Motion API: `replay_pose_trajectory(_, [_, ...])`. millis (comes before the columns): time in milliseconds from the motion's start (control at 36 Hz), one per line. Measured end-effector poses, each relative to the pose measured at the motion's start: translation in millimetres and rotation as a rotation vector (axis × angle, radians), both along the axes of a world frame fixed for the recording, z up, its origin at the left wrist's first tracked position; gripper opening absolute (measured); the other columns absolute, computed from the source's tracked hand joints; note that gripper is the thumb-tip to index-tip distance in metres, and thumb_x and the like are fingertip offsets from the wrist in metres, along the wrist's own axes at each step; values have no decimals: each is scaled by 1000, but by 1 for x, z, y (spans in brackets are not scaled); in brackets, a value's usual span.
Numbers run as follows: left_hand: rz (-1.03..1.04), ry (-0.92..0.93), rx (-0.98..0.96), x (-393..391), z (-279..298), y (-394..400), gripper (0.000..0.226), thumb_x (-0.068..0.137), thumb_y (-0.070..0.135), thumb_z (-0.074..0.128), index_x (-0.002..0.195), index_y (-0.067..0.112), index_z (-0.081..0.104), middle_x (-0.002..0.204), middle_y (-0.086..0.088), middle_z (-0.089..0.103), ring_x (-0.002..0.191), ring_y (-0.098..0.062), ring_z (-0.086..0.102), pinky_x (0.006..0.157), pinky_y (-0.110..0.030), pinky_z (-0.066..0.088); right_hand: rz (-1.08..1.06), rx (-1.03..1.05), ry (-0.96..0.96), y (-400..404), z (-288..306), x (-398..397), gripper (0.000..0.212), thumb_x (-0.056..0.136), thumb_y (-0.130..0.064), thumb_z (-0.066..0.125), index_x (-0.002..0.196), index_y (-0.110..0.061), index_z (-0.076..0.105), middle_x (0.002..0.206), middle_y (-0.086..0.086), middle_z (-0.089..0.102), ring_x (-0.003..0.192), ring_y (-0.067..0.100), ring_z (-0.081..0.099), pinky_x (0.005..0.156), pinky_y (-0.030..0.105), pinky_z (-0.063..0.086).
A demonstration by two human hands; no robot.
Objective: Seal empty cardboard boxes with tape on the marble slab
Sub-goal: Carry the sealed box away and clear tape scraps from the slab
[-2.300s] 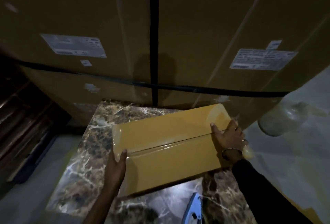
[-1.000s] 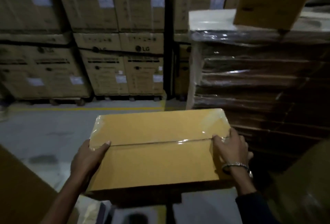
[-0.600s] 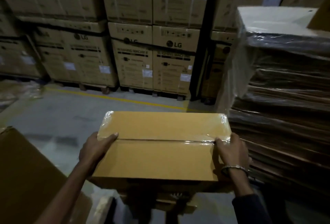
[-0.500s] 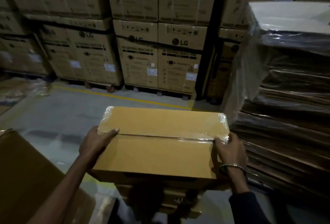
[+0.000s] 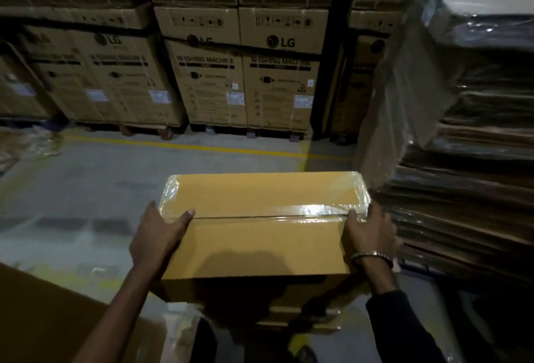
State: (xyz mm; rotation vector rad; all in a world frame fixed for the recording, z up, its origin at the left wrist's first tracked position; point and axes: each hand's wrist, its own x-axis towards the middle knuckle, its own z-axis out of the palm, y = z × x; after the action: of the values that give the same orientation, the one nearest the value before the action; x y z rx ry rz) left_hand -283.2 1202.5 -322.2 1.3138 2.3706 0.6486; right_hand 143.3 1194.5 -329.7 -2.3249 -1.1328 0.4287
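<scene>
- Two hands are gripping the box (image 5: 260, 235) by its ends: left hand (image 5: 157, 237), right hand (image 5: 368, 235), thumbs on top.
- Box, taped, is being carried above the floor (image 5: 86, 189), probably light, stiff; glossy tape (image 5: 312, 213) looking slippery.
- Beyond the box, cartons (image 5: 242, 73) are standing stacked.

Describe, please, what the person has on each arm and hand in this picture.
The left hand and its forearm are bare: no sleeve, ring or band shows. The right hand has a thin silver metal bracelet at the wrist, and a dark long sleeve covers the forearm behind it, ending short of the bracelet.
</scene>
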Motion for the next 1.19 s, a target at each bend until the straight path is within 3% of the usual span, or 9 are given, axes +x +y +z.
replay_pose_trajectory(83, [-115,123,145,10,-4,0,87,84,74,63,150,21,42,149,-13,53,135,-40,51,103,-61,49,18,4,15,-11,5,-5,56,91,-52,59,140,-27,49,142,14,49,130,39,46,110,59,34])
replay_pose_trajectory(194, [-382,85,324,54,4,3,51,93,50,64,135,21,64,146,-11,59,135,-34,53,112,-55,43,-3,45,-63,-32,11,-11,49,89,-48,62,134,-28,58,159,11,32,145,37,31,114,62,26])
replay_pose_trajectory(389, [-962,-295,441,212,30,-43,16,101,31,70,116,26,75,113,14,74,93,-6,67,79,-33,55,-225,165,-74,-126,10,12,30,87,-42,68,113,-27,69,145,2,47,132,28,46,103,52,43])
replay_pose_trajectory(528, [-1410,-455,263,319,20,-108,23,101,42,62,115,31,77,108,20,75,98,3,69,81,-27,57,-458,221,26,-242,-3,52,22,93,-32,70,108,-16,72,126,5,55,115,24,56,97,34,44])
replay_pose_trajectory(667, [-1717,-489,74,392,-14,-195,15,102,38,66,111,32,77,101,22,74,95,9,66,79,-19,55,-772,237,54,-377,-25,87,17,86,-29,72,98,-17,76,105,4,67,103,22,65,91,28,45])
replay_pose_trajectory(806, [-1981,-529,-98,445,-39,-298,11,100,30,71,108,30,78,96,25,74,90,11,69,78,-10,52,-1014,261,84,-513,-36,89,15,91,-33,70,103,-25,73,107,-4,71,103,15,66,89,32,52])
replay_pose_trajectory(917, [-2183,-519,-262,478,-57,-382,11,99,30,72,107,33,78,96,25,76,87,6,71,77,-18,55,-1199,266,109,-608,-47,78,15,93,-38,69,102,-26,72,108,-4,72,101,16,66,83,36,54])
replay_pose_trajectory(1083, [-2445,-458,-394,528,-74,-503,17,100,39,66,111,34,77,105,28,74,96,4,71,85,-24,57,-1412,310,117,-722,-74,73,10,92,-26,71,101,-22,73,105,-1,72,98,18,67,83,34,53])
replay_pose_trajectory(1194, [-2500,-408,-459,556,-86,-577,13,102,27,70,109,35,77,105,35,71,96,9,69,83,-13,51,-1490,328,150,-784,-85,76,7,92,-24,71,99,-26,70,106,0,72,97,19,67,81,32,53])
